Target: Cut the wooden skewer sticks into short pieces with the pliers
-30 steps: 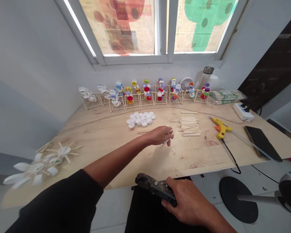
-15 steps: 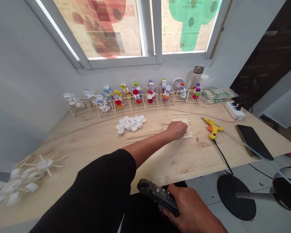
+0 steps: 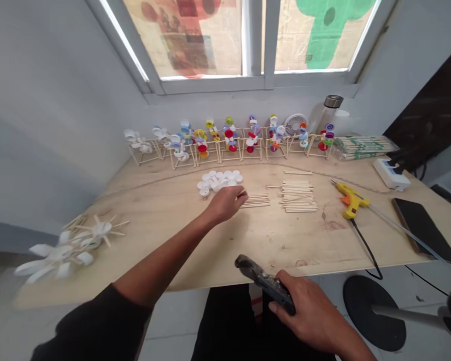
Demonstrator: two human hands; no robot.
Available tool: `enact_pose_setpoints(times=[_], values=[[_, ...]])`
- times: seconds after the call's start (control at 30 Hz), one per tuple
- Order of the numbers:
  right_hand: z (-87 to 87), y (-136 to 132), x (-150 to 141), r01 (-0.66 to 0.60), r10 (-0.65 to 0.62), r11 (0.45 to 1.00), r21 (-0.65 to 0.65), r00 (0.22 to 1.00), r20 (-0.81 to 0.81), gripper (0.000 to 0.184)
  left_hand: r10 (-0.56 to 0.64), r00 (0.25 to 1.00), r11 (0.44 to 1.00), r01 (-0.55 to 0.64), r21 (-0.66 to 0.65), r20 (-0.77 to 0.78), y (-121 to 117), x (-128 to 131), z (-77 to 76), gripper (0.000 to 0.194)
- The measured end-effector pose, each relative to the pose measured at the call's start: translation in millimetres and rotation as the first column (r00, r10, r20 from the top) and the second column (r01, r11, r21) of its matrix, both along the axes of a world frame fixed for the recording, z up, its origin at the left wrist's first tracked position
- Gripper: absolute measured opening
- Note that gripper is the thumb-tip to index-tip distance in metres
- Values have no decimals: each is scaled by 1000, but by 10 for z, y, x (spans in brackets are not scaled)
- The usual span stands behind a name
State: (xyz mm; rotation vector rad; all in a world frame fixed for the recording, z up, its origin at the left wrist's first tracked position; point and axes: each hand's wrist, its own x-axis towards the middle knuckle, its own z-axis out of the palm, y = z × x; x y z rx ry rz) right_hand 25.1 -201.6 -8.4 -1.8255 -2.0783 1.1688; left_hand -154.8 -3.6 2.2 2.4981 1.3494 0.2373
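The left hand [image 3: 227,203] is over the light wooden table [image 3: 210,260], its fingers curled nearly together at the left part of a row of thin, pale wooden sticks [image 3: 258,200]; a pale tip shows by them, but I cannot tell whether they grip a stick. Just beyond that hand lies a cluster of round white plastic caps [image 3: 212,178]. Right of the row, across a gap, is a pile of similar pale sticks [image 3: 297,193]. The right hand [image 3: 308,308], by the table's near edge, has its fingers closed round a worn black hand tool [image 3: 265,282], its head pointing up and left. A yellow glue gun [image 3: 354,199] lies right of the pile.
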Motion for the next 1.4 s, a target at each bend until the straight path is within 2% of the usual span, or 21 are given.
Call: enact_pose_setpoints(times=[0.1, 0.2, 0.43, 0.7, 0.93, 1.1, 1.23, 1.4], values=[[7, 75, -36, 27, -27, 1000, -3, 997, -66, 11, 122, 990, 992, -122, 10, -72, -161, -427, -133, 24], [9, 149, -95, 95, -92, 995, 7, 984, -151, 14, 155, 984, 988, -154, 16, -92, -283, -587, -267, 20], [-44, 229, -220, 259, -267, 963, -80, 859, -436, 26, 125, 980, 992, -120, 41, -154, -243, -451, -409, 22], [-84, 303, -284, 361, -380, 921, -147, 747, -546, 33, 94, 975, 995, -87, 44, -200, -166, -419, -422, 21], [-78, 428, -399, 351, -440, 896, -273, 609, -660, 30, 65, 971, 998, -58, 34, -231, -115, -387, -409, 16], [-59, 449, -462, 342, -459, 887, -308, 589, -665, 33, 53, 976, 999, -51, 15, -212, -187, -426, -378, 18], [-76, 479, -493, 394, -445, 888, -237, 605, -661, 31, 72, 982, 997, -77, -17, -177, -301, -530, -366, 17], [-149, 573, -546, 448, -439, 874, -188, 562, -701, 28, 94, 987, 992, -104, -70, -129, -509, -560, -377, 20]])
